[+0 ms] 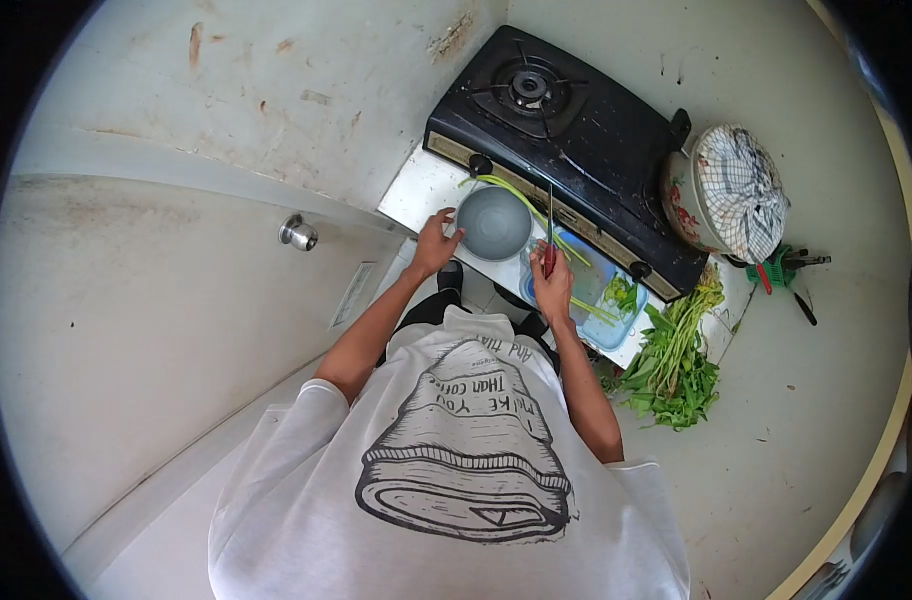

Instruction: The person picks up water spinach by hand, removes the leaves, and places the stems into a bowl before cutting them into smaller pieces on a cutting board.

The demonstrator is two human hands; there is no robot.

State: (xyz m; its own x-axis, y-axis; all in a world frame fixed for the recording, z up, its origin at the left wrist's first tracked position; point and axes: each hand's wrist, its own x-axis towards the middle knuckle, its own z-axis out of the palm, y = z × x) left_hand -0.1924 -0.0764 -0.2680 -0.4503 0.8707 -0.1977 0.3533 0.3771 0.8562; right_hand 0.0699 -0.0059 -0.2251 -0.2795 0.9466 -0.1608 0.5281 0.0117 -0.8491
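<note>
My left hand [437, 245] is at the left side of a round grey bowl [495, 224], with fingers and thumb gripping its rim. The bowl looks bare inside and sits on the white counter. My right hand [553, 285] is closed around the red handle of a knife [550, 262], whose blade points up toward the stove. Long green stems [521, 192] lie behind the bowl and run past the knife. Right of this hand, a blue tray [631, 334] holds some cut leaves [621, 293] and stems.
A black gas stove [596, 130] stands along the counter's back. At its right is a flowered pot [680, 200] topped with a checked cloth [744, 190]. A leafy green bunch [671, 365] hangs over the counter's right end. A green basket [773, 272] holds utensils. A door with a knob [298, 234] is at left.
</note>
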